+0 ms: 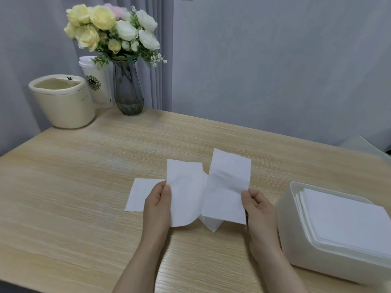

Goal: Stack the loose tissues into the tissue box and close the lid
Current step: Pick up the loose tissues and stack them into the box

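Pinching a white tissue (208,193) by its two lower side edges, at lower centre of the frame: left hand (157,205) with thumb pressed on the front of the left panel and fingers (163,188) curled behind it, right hand (259,208) with thumb and curled fingers nipping the right panel's edge. Held up off the surface (84,187) and pulled apart along its centre crease, seemingly to flatten the sheet so that it will lie square on the pile. Hanging below the crease, a folded corner pointing down toward the wood.

Lying flat just left of the left hand and partly hidden behind it, a second loose tissue (139,195), apparently waiting its turn.

Standing at lower right, close by the right hand and so within easy reach, the white tissue box (294,240), open at the top, with a neat stack of tissues (347,220) risen above its rim. Lid not clearly made out; a pale shape (364,144) at the right edge may be it, too blurred to say.

Set well back at upper left, out of the working area: a cream tub (63,102), a paper cup (98,85) and a grey glass vase of flowers (127,89).
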A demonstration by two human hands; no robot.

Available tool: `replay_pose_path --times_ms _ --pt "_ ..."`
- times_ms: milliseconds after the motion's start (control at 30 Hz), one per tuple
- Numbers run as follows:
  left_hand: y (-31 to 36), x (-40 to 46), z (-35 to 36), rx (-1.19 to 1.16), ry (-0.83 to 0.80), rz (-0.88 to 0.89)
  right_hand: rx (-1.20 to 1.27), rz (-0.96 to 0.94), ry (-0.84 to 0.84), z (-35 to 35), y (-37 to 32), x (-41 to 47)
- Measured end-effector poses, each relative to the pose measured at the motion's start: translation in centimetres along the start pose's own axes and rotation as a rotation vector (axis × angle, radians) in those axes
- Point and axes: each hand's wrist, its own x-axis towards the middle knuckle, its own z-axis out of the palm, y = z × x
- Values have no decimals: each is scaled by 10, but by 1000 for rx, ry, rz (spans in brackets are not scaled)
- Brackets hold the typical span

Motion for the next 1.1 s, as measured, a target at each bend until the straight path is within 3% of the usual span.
replay_pose_path --times_ms 267,467,1100 --pt "0 -2 1 -18 -59 -18 198 107 -179 18 -7 5" --pt "5 -4 3 -79 -114 -82 -52 102 -248 28 6 1" --pt "6 -9 6 -173 -109 -70 -137 57 -147 33 25 -1"
